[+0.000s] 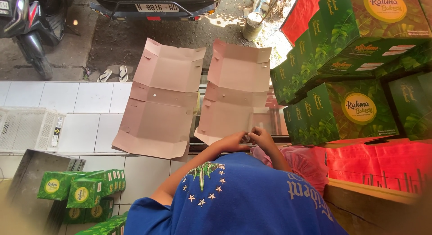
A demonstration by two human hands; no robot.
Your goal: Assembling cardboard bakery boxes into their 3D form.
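Flat pinkish-brown cardboard box blank (236, 93) lies unfolded on the table before us, beside a second blank (162, 100). Our left hand (235, 140) and right hand (262, 137) pinch something tiny at its near edge; we should keep both grips close and steady.

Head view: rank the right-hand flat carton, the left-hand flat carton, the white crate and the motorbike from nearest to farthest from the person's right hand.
From the right hand:
1. Right-hand flat carton, directly under the fingers.
2. Left-hand flat carton, beside it to the left.
3. White crate, far left on the tiles.
4. Motorbike, top left corner.
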